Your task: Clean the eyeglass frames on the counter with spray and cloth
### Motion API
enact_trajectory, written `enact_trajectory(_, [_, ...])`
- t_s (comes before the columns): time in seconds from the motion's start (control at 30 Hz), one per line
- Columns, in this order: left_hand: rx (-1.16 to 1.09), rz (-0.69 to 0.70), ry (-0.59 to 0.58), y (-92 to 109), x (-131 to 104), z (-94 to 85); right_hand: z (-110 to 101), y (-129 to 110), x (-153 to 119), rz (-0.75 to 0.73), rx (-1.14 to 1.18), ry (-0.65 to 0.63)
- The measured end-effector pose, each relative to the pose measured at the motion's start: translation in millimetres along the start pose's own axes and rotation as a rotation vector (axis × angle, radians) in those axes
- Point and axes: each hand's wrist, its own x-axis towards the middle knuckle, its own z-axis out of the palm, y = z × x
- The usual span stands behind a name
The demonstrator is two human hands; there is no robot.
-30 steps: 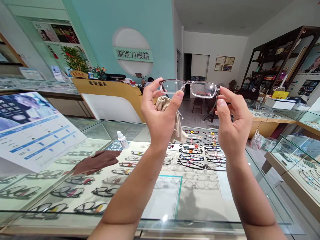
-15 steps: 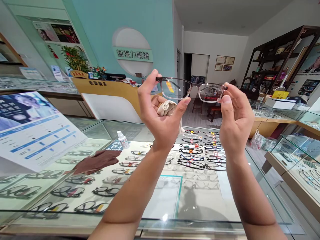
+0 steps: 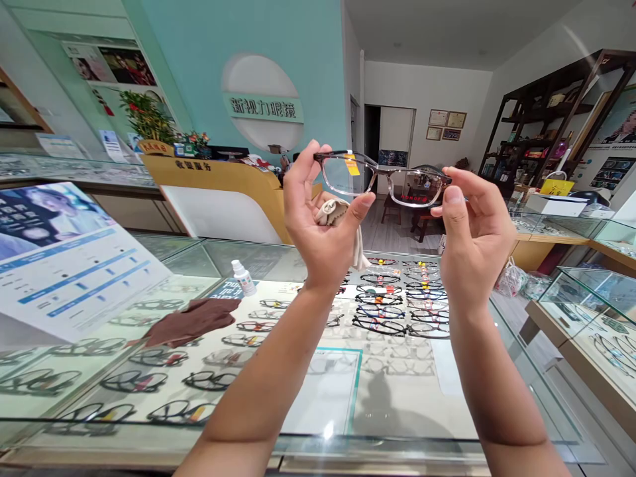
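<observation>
One glass counter [image 3: 397,414] is lying below; remotely, I'm watching left hand [image 3: 320,244] and right hand [image 3: 474,242] pinching eyeglasses [image 3: 381,171] above it, dark-topped, clear-bottomed. Beige cloth [image 3: 331,211] is bulging, wrinkled, from the left hand; a yellow tag [image 3: 352,164] is showing at one lens [image 3: 336,175].

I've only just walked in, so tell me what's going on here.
A person's left hand and right hand hold up a pair of glasses by its two ends, above a glass display case. The left hand also has a pale cloth tucked in it. On the case, a brown cloth lies crumpled near a small white bottle, which is standing.
</observation>
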Motion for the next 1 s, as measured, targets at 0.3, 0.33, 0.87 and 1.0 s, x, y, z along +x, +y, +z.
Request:
enact_trajectory(0.3, [-0.046,-0.083,-0.048,4,-6,3.0,-5,5,4,0.048,0.077,-0.045])
enact_trajectory(0.33, [-0.057,-0.089,-0.054,3,-6,3.0,-6,6,5,0.063,0.093,-0.051])
enact_trajectory(0.87, [-0.061,-0.229,-0.172,1,-9,-0.4,-10,6,15,0.427,0.403,-0.082])
enact_trajectory(1.0, [-0.067,-0.245,-0.208,-2,-10,-1.3,-10,9,17,0.446,0.403,-0.094])
